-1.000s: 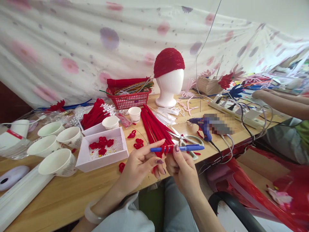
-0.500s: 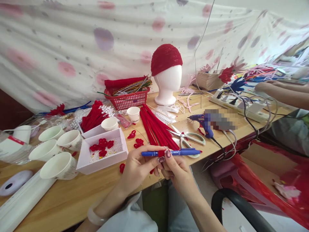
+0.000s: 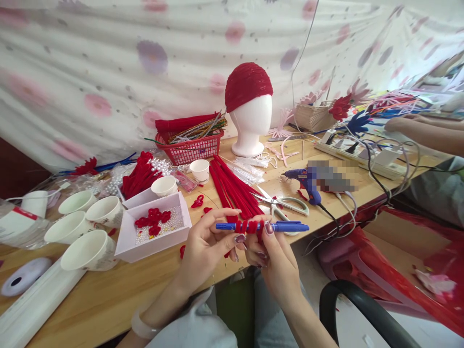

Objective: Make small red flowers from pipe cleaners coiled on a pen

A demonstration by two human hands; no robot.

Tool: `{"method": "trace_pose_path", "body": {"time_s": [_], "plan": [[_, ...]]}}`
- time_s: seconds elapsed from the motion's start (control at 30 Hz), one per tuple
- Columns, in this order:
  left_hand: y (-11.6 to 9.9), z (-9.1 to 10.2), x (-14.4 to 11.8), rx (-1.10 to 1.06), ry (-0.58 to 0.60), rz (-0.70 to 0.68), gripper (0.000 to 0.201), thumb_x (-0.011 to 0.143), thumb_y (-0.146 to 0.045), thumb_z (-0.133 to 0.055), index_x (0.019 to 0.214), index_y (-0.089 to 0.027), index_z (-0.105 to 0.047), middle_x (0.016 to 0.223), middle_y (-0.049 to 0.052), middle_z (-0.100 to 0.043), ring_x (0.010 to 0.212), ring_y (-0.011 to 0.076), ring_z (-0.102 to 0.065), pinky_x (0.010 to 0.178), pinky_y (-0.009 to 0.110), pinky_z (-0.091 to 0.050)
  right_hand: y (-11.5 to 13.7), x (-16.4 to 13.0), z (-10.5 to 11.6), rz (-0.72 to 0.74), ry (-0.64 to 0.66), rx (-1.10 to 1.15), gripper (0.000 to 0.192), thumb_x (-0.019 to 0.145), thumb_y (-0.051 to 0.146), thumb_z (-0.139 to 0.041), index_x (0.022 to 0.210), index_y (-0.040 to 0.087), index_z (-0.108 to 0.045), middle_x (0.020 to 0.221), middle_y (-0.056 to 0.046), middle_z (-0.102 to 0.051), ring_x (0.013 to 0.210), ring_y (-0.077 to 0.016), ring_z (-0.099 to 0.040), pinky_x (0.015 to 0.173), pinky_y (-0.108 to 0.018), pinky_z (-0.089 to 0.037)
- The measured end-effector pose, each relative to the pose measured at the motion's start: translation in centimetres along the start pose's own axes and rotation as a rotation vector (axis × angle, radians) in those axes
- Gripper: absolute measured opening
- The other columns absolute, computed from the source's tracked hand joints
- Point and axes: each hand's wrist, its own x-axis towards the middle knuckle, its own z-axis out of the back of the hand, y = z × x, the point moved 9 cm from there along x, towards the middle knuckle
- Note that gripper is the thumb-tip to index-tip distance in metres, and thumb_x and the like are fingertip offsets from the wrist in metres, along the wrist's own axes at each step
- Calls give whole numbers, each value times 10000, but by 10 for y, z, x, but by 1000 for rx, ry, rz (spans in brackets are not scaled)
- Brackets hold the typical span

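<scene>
Your left hand (image 3: 205,244) and right hand (image 3: 277,261) pinch a blue pen (image 3: 263,226) w/ red pipe cleaner (image 3: 249,226) coiled round it, held above the table (image 3: 108,295) edge. Loosen either grip and the coils likely spring loose.

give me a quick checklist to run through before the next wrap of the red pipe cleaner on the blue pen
1. Blue pen held level by both hands: ok.
2. Left hand fingers on the pen's left part: ok.
3. Right hand thumb pressing beside the coils: ok.
4. Red pipe cleaner coils sitting close together on the pen: ok.
5. Loose tail of the pipe cleaner free to pull: cannot tell, hidden behind the fingers.
6. Scissors lying on the table behind the pen, apart from the hands: ok.
</scene>
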Motion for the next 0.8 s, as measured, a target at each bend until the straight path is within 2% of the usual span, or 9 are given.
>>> {"method": "trace_pose_path", "body": {"time_s": [0.2,0.43,0.6,0.8], "plan": [[-3,-9,1,-23,69,-40,257,788,-210,-802,871,-196,-559,643,-43,-712,465,61,-622,465,122,-523,2,-1,-6,15,51,54,315,927,530,-620,903,219,-575,577,91,-321,481,-74,-172,446,-202,-175],[-4,-14,-2,35,130,-59,216,831,-262,-766,951,-184,-604,698,-37,-677,515,59,-619,493,130,-553,5,-4,-3,-2,56,57,317,921,528,-635,892,219,-571,570,87,-344,481,-68,-223,452,-184,-212],[-2,-16,-3,25,148,-39,219,854,-273,-745,926,-200,-551,705,-52,-645,521,54,-616,506,128,-544,3,-4,-2,-12,61,34,310,934,518,-620,880,216,-582,557,85,-366,465,-60,-287,454,-174,-253],[5,-17,-5,118,213,-2,204,904,-277,-685,1071,-212,-587,841,-16,-648,587,63,-634,555,157,-566,5,-5,1,8,34,21,282,933,509,-625,928,228,-598,553,82,-379,476,-73,-396,445,-169,-286]]}}
